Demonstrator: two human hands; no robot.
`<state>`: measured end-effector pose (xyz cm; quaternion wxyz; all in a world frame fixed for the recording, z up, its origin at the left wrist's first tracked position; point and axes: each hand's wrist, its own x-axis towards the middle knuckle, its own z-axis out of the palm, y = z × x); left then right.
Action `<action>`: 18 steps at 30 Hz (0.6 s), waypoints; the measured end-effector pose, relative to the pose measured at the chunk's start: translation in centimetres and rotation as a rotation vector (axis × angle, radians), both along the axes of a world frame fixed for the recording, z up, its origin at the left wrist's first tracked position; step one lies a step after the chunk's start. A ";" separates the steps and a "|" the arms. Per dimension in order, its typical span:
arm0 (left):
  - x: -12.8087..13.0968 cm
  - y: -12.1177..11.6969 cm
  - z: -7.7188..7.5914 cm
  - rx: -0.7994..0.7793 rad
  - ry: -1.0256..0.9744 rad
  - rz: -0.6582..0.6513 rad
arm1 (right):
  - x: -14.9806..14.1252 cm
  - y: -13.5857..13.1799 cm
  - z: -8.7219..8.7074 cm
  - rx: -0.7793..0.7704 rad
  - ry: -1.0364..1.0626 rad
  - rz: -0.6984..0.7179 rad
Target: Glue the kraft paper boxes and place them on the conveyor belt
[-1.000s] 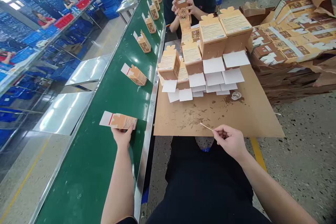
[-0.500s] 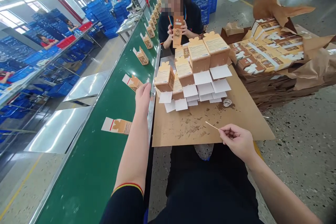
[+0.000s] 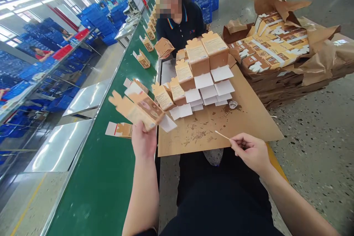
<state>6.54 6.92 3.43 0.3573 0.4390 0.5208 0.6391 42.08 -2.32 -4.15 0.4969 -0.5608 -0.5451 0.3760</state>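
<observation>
My left hand (image 3: 144,142) is closed around the lower end of an open-flapped cardboard box (image 3: 142,108), held tilted above the belt's near edge. The box is tan and brown, slightly blurred, and a white flap hangs from its right end. Between the fingertips of my right hand (image 3: 251,153) is a thin cotton swab (image 3: 222,135), pointing left over a brown cardboard sheet (image 3: 254,121). Stacked boxes (image 3: 197,59) with white flaps sticking out stand on the sheet. A small clear round cup (image 3: 233,104) sits beside dark wet spots.
The green conveyor belt (image 3: 107,177) runs along my left with boxes in a row, one (image 3: 118,129) close by. A co-worker (image 3: 181,22) sits across, holding a brown box (image 3: 164,47) near the belt. To the right lies a paper-wrapped bundle of flat cartons (image 3: 276,46).
My left hand has come back toward me and now holds a box. The co-worker's box has gone from in front of the face down toward the belt. My right hand stays nearly still.
</observation>
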 end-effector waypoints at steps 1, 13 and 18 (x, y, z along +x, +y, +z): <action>0.5 -2.1 -1.3 -0.044 -0.067 -0.044 | -0.6 -0.3 -0.1 0.001 -0.004 0.041; 2.0 -7.0 -12.0 -0.334 -0.294 0.037 | -6.5 1.5 -4.4 0.096 -0.198 0.356; 2.5 -7.1 -11.6 -0.340 -0.249 0.023 | -7.7 2.3 -5.5 0.089 -0.322 0.401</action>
